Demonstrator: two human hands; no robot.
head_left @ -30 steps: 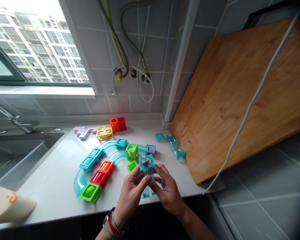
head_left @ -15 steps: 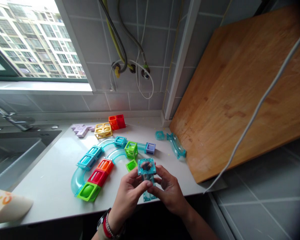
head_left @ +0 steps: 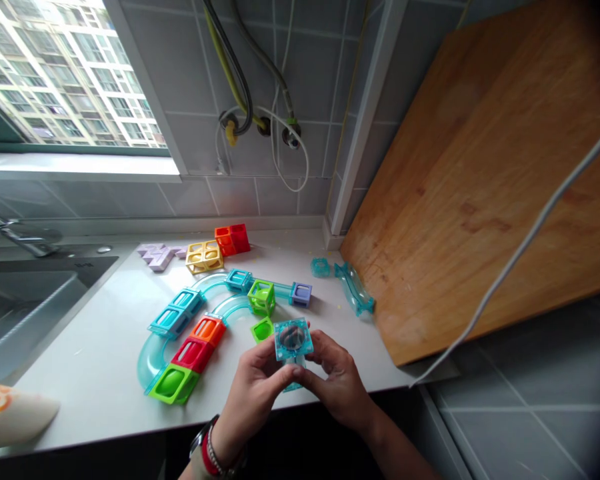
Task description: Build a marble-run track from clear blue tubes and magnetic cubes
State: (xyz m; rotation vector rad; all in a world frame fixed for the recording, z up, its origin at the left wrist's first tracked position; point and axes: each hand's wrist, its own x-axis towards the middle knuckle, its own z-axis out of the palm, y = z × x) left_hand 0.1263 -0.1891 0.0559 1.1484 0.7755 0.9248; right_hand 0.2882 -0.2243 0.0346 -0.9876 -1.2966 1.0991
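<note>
Between my left hand [head_left: 260, 383] and my right hand [head_left: 337, 377] is a clear blue plastic track piece [head_left: 293, 338] with a square, round-holed end facing up. Fingers of both hands close around its sides, and the thumbs meet in front, hiding its middle. Just beyond it on the counter lie a flat green piece [head_left: 263, 329] and a green cube [head_left: 261, 297]. To the left curves a joined track with blue [head_left: 177, 313], orange [head_left: 209, 329], red [head_left: 195, 353] and green [head_left: 174, 383] blocks. A purple block [head_left: 301, 294] ends its straight arm.
Yellow [head_left: 205, 257] and red [head_left: 233, 239] cubes and pale purple pieces [head_left: 157, 257] sit near the wall. A small blue piece [head_left: 321, 267] and a curved blue tube [head_left: 353, 289] lie by the leaning wooden board [head_left: 470, 200]. A sink [head_left: 35, 313] is at left.
The blue piece has tilted in my hands, so its square end faces me more and less of its lower end shows. The view has shifted slightly.
</note>
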